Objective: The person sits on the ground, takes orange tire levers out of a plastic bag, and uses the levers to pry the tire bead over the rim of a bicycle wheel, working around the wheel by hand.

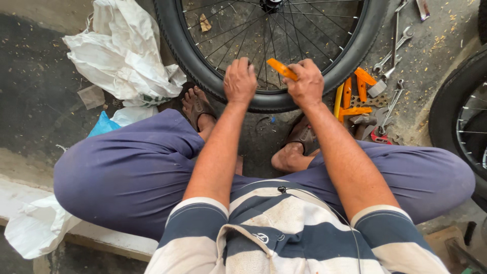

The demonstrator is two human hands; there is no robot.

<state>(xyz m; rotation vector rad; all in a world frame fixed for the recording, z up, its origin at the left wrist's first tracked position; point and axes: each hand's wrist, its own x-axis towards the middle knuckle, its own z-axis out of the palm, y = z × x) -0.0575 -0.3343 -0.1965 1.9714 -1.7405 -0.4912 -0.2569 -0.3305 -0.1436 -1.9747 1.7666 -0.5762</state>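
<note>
1. Centrally, an orange tyre lever (282, 69) sits over the rim of a black bicycle wheel (203, 66), which fills the frame toward 12 o'clock.
2. Right hand (307, 83) is clamped on the lever, fingers closed round it.
3. Left hand (240, 81), at 9 o'clock of the lever, presses curled fingers on the tyre.
4. More orange levers (355, 94) and spanners (393, 56) lie at 3 o'clock.
5. White sack (122, 50) at 10 o'clock.

Rough concrete floor (45, 81), dusty, sawdust-flecked right of hands. Crumpled white sacks (122, 50) left of hands. Pale concrete ledge (15, 195) lower left. Even daylight.
</note>
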